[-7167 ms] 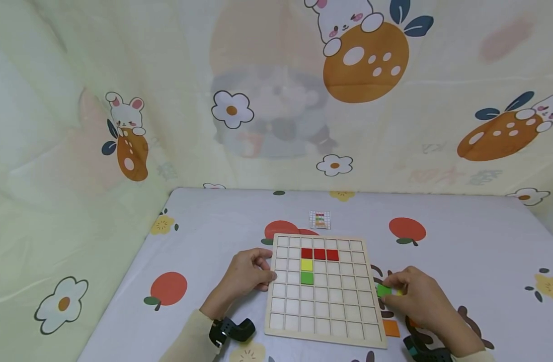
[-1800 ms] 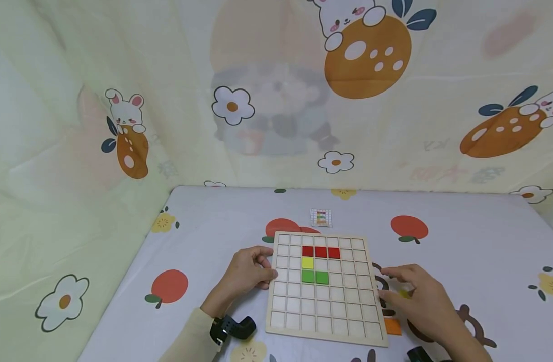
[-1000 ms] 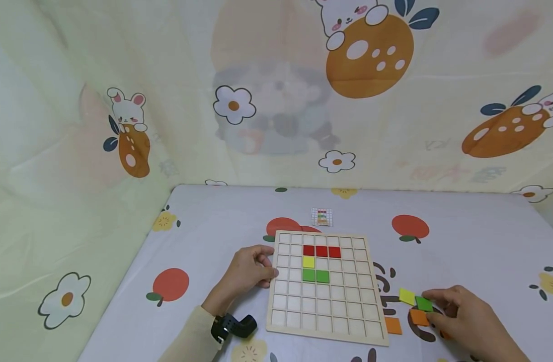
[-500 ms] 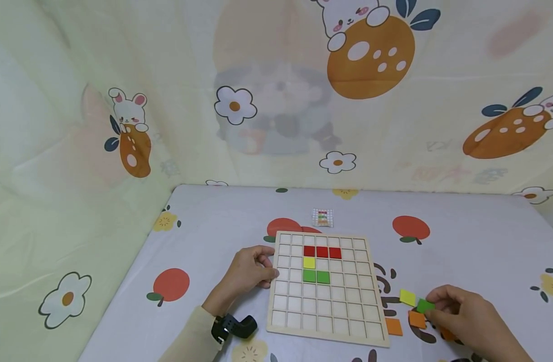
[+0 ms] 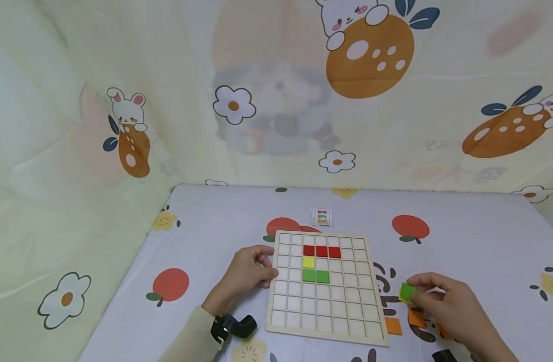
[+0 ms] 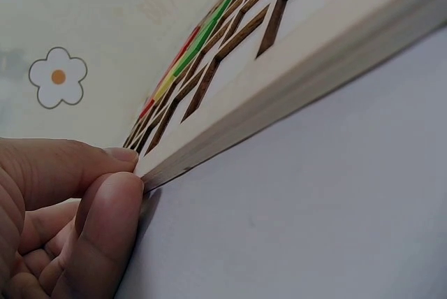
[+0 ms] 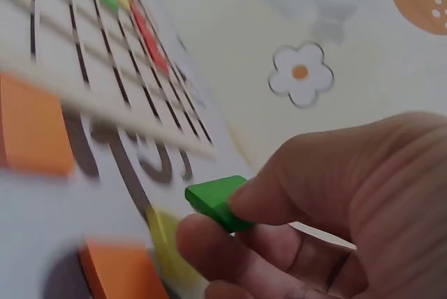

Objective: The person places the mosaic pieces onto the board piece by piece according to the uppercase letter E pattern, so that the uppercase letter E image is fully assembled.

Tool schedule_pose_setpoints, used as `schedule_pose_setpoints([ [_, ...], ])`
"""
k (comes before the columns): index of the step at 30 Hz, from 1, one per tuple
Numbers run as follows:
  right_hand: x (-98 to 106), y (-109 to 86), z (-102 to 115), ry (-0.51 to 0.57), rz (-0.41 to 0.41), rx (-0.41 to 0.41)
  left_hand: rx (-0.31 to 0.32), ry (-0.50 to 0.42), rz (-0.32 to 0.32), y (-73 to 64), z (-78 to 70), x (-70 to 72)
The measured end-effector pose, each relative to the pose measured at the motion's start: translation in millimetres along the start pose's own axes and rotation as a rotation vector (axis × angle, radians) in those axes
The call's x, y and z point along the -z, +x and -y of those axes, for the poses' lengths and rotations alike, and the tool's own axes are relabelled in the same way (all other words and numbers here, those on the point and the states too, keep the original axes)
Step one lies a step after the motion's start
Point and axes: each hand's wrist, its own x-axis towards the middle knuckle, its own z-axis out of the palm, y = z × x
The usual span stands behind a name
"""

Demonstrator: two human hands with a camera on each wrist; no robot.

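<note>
My right hand (image 5: 448, 304) pinches a green square tile (image 7: 218, 198) between thumb and finger, lifted and tilted over the table. Beneath it in the right wrist view lies a yellow tile (image 7: 164, 239), largely hidden in the head view. My left hand (image 5: 244, 271) holds the left edge of a pale wooden grid board (image 5: 326, 311), with thumb and finger (image 6: 112, 194) right at its rim. Set in the board's cells are a row of three red tiles (image 5: 321, 251), one yellow tile (image 5: 309, 262) below, then two green tiles (image 5: 323, 277) side by side.
Orange tiles lie right of the board: one orange tile (image 5: 393, 326) by its edge, others near my right hand. Behind the board is a small card (image 5: 322, 217) printed with a coloured grid. A printed cloth (image 5: 222, 221) covers the table, and a patterned curtain hangs behind.
Earlier, a second green tile was set beside the first on the board. Since then my right hand has picked up another green tile and moved it left, over the yellow one. My left hand stays put.
</note>
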Motion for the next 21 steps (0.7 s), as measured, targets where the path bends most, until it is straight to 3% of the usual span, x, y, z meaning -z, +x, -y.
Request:
schedule_pose_setpoints([
  [8,-24.3,10.2,19.2,0.137,0.06,0.09,0.006,-0.003,0.001,-0.1,-0.5,0.5],
  [15,-40.7,17.3,37.5,0.108,0.06,0.159,0.007,-0.001,0.002,-1.8,-2.4,0.0],
  [21,-50.7,22.5,48.2,0.145,0.093,0.195,0.005,0.0,0.004,-1.8,-2.6,0.6],
])
